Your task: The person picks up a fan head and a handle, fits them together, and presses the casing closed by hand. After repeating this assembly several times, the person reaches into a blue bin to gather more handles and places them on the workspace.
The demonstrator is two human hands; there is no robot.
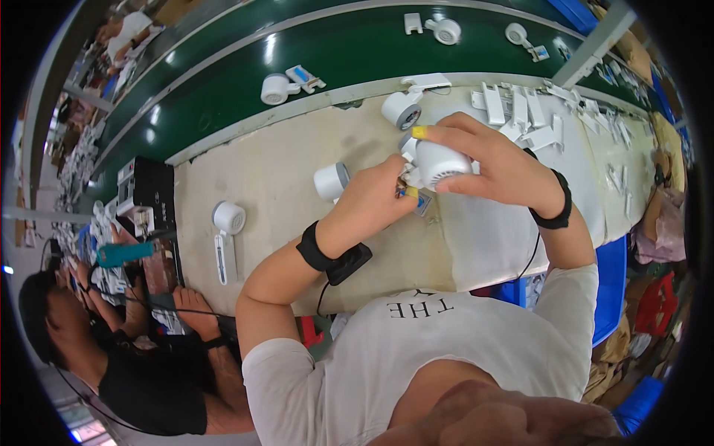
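Observation:
Over the workbench [282,178], my right hand [502,160] grips a white cylindrical housing [442,160] with vent slots in its end. My left hand [372,197] is closed at the housing's neck, its fingertips pinching small parts I cannot make out. Yellow covers sit on some fingertips of both hands. Just under the hands lies a small blue-and-silver part [424,202], partly hidden. Another white housing with a grey rim [331,181] rests beside my left hand. Beyond my fingers is a third grey-rimmed housing [401,110], joined to a white arm.
White plastic shells [513,111] are heaped at the bench's back right. A housing with a long handle [229,219] lies at the left. Further assemblies sit on the green conveyor [357,56]. At left, a co-worker in black [156,379] sits near a teal power tool [125,254].

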